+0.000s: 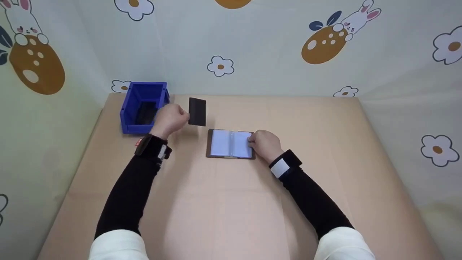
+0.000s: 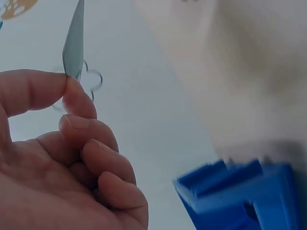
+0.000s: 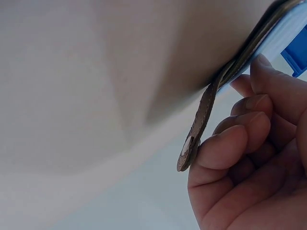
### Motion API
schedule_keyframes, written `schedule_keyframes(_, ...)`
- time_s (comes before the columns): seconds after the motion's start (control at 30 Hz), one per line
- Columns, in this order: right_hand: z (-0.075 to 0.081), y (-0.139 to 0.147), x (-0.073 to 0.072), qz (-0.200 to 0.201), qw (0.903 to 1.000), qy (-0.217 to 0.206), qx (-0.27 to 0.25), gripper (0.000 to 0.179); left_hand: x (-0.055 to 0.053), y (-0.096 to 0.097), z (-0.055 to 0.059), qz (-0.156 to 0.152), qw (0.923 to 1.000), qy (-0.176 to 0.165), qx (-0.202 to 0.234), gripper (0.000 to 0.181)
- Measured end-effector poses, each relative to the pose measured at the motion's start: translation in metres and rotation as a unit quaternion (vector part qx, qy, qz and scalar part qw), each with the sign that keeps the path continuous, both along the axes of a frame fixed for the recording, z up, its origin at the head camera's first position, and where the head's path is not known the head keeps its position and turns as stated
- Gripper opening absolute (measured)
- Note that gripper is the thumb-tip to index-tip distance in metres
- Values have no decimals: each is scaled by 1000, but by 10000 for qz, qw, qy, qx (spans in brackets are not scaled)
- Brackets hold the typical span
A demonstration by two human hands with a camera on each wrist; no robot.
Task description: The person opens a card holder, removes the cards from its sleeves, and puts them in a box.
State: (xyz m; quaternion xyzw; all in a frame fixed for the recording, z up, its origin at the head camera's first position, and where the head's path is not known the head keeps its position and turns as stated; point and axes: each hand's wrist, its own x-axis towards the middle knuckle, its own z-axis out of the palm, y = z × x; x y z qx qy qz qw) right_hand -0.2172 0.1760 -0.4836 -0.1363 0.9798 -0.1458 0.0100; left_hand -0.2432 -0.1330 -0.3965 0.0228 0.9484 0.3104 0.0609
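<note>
My left hand (image 1: 170,119) pinches a dark, flat card (image 1: 197,112) by its edge between thumb and index finger. The card is held up over the table, to the right of the blue bin (image 1: 127,115); in the left wrist view it shows nearly edge-on. An open card holder (image 1: 221,143) with a brown cover and clear sleeves lies in front of me. My right hand (image 1: 266,145) grips its right edge, thumb on the sleeve side and the other fingers curled. A brown strap with a snap (image 3: 197,127) sticks out from the cover beside these fingers.
Inside the blue bin at the back left lies something dark and flat (image 1: 146,113). Behind the tan tabletop (image 1: 231,209) hangs a pale patterned cloth (image 1: 267,47), which also closes off both sides.
</note>
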Motion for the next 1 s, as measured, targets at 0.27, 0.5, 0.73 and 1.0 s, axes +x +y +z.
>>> schedule_keyframes(0.27,1,1,0,-44,10000,3,-54,17,-7,-40,13,480,9984,12,-302,35)
schedule_keyframes(0.5,-1,1,0,70,9999,112,3,13,-7,-69,21,714,9954,156,-616,37)
schedule_keyframes(0.73,0,0,0,89,9998,155,33,13,-7,-97,22,1147,9897,-83,-854,40)
schedule_keyframes(1.0,0,-1,0,20,10000,8,20,18,-9,-112,13,1447,9835,-305,-1042,26)
